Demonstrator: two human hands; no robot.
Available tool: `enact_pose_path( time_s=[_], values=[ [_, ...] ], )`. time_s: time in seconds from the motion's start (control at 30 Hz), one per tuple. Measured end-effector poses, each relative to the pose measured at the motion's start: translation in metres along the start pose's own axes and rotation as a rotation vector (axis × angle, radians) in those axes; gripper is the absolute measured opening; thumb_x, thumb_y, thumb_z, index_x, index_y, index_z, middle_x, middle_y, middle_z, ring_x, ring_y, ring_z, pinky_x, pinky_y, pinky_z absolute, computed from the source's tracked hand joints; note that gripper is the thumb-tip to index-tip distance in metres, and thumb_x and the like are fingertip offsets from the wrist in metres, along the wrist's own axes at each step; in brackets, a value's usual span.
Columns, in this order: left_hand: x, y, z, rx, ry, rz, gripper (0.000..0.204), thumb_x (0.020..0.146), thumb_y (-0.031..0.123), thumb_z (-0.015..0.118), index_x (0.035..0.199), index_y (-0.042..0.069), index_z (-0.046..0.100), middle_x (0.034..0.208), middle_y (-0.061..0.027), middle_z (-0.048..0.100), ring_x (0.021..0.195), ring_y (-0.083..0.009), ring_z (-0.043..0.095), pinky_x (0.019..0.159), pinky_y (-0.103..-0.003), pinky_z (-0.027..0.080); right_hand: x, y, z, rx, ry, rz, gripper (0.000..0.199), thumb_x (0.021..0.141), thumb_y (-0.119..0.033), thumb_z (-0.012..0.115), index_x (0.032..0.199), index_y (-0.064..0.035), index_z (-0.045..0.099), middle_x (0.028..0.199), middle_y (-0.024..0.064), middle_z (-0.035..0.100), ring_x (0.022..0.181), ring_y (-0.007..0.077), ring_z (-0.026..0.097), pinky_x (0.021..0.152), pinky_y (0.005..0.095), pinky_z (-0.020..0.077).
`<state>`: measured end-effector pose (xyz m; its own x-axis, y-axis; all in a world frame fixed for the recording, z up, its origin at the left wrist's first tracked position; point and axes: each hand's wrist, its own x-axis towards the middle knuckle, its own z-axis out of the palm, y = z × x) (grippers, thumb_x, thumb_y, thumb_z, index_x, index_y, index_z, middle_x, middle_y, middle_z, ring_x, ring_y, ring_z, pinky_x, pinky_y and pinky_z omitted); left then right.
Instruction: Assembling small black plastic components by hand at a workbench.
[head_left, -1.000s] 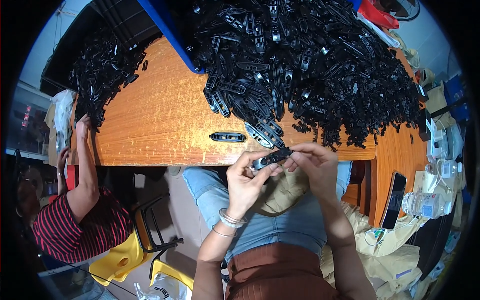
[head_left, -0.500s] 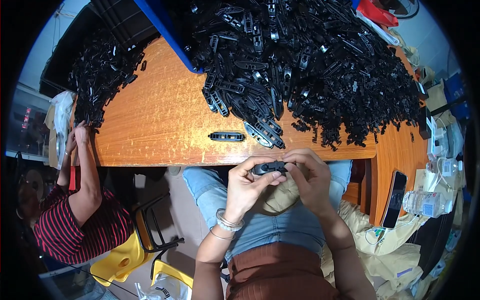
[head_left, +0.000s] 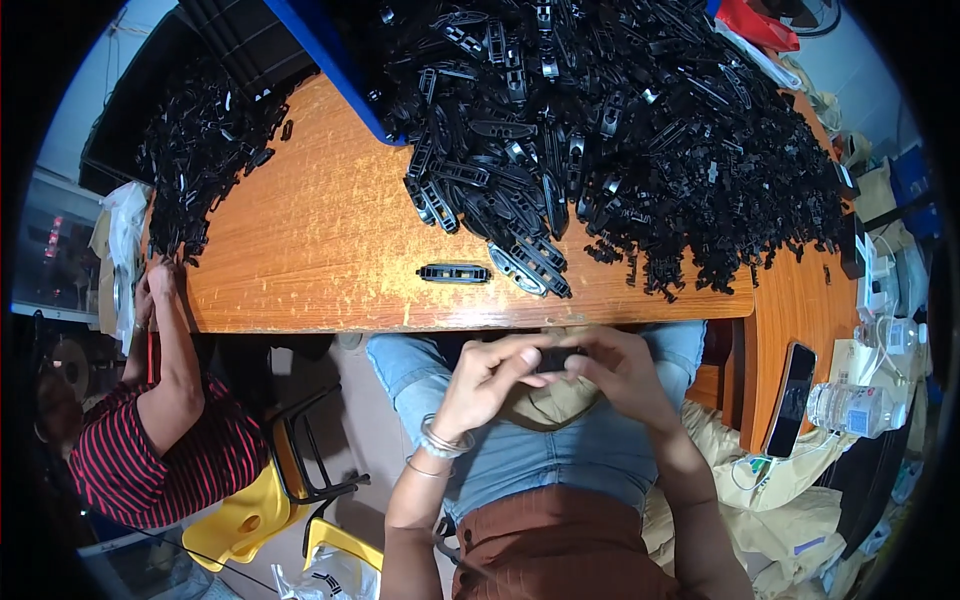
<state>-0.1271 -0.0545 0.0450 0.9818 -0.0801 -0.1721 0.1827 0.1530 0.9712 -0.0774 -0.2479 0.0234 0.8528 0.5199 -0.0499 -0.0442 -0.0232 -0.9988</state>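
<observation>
Over my lap, just below the table's front edge, both hands grip one small black plastic part (head_left: 556, 359). My left hand (head_left: 492, 378) wraps its left end with the thumb on top. My right hand (head_left: 622, 372) pinches the other end between thumb and fingers. The fingers cover much of the part, and its details are blurred. A single long black plastic piece (head_left: 453, 273) with an open frame lies apart on the table, ahead of my left hand. Right of it, a few similar pieces (head_left: 528, 268) stick out from the big heap.
A large heap of black plastic parts (head_left: 520, 130) covers the far middle, with smaller black clips (head_left: 710, 190) at its right. A blue bin edge (head_left: 345, 75) borders it. A phone (head_left: 790, 400) and plastic bottle (head_left: 855, 408) lie right. At left, a co-worker's hands (head_left: 160, 283) are beside another heap.
Both my hands have come slightly nearer to me with the part, and my fingers now cover more of it. The co-worker's hands have dropped a little from the left heap.
</observation>
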Motion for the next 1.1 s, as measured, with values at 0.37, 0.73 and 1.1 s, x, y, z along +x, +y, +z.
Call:
enact_pose_path(
  time_s=[0.37, 0.73, 1.1],
  values=[
    [0.035, 0.012, -0.053, 1.431, 0.445, 0.413, 0.035, 0.073, -0.001, 0.061, 0.107, 0.001, 0.054, 0.104, -0.0171, 0.053, 0.097, -0.0334, 0.051, 0.079, -0.042, 0.045, 0.07, -0.001, -0.022, -1.034, 0.503, -0.546, 0.012, 0.079, -0.003, 0.064, 0.091, 0.0007, 0.064, 0.084, 0.0105, 0.057, 0.076, 0.0276, 0.054, 0.064, 0.0345, 0.045],
    [0.015, -0.009, -0.008, 0.269, 0.375, 0.256, 0.023, 0.079, -0.013, 0.062, 0.099, -0.006, 0.052, 0.095, -0.0137, 0.063, 0.083, -0.0183, 0.066, 0.076, -0.027, 0.055, 0.056, -0.005, -0.016, 0.357, 0.202, -0.058, 0.008, 0.089, 0.0, 0.052, 0.096, 0.0012, 0.057, 0.078, 0.0037, 0.056, 0.056, 0.0055, 0.046, 0.049, 0.0198, 0.0367],
    [0.007, 0.0, 0.025, 0.041, 0.295, 0.23, 0.023, 0.077, -0.014, 0.065, 0.096, -0.006, 0.055, 0.088, -0.0135, 0.066, 0.077, -0.0174, 0.068, 0.068, -0.023, 0.056, 0.014, -0.037, 0.01, 0.19, 0.197, -0.089, 0.014, 0.087, -0.001, 0.059, 0.098, 0.006, 0.063, 0.075, 0.0074, 0.062, 0.063, 0.0103, 0.059, 0.056, 0.0202, 0.0461]
  ],
)
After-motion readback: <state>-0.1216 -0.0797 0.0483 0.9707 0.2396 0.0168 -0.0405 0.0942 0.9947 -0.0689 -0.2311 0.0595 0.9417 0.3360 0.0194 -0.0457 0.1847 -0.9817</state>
